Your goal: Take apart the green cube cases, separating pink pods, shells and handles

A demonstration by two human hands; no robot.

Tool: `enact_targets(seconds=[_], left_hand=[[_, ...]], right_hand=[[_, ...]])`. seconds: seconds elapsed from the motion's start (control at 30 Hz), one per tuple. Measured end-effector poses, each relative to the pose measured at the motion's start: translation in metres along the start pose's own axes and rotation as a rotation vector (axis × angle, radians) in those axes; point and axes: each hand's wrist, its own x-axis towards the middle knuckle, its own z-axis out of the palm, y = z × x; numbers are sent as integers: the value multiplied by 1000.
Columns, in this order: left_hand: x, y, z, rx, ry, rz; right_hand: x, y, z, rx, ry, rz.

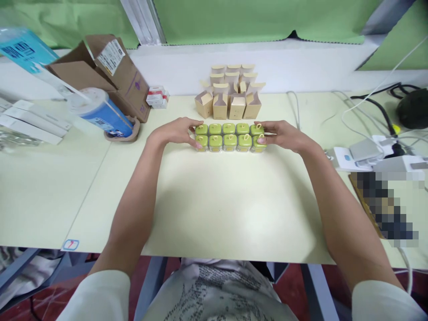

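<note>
Ten small jars with green lids stand upright at the centre of the frame, in two rows of five, neighbours close together. Most lids carry a visible loop on top. The left hand grips the left end of the block, thumb at the front jar and fingers at the back one. The right hand grips the right end in like manner.

Just behind the jars, at upper centre, is a cluster of small cartons, their flaps raised. All rest on a pale table.

At upper left are a red-and-white packet, an open cardboard box and a tilted blue container. White boxes lie at the left edge. Right of centre, near the frame's edge, a power strip sits among cables. Green sheets cover the top of the frame.
</note>
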Motion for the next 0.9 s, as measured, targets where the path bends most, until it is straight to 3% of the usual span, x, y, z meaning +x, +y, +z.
enact_targets(seconds=[0.1, 0.17, 0.27, 0.37, 0.47, 0.57, 0.67, 0.9], left_hand=[[-4, 2, -4, -68, -18, 65], [-6, 3, -5, -76, 0, 109], [-2, 11, 2, 7, 54, 184], [6, 25, 23, 92, 97, 261], [14, 38, 51, 129, 146, 264], [20, 43, 70, 154, 259, 246], [24, 41, 76, 155, 320, 261], [26, 45, 77, 118, 320, 254]], right_hand=[[-2, -2, -3, -146, -48, -73], [-2, -6, 2, -297, 45, -132], [1, -18, 24, -580, 255, -228], [8, -28, 55, -806, 220, -283], [16, -29, 77, -870, 171, -279], [21, -22, 82, -913, 170, -285], [25, -16, 79, -952, 167, -314], [22, -15, 77, -950, 162, -293]])
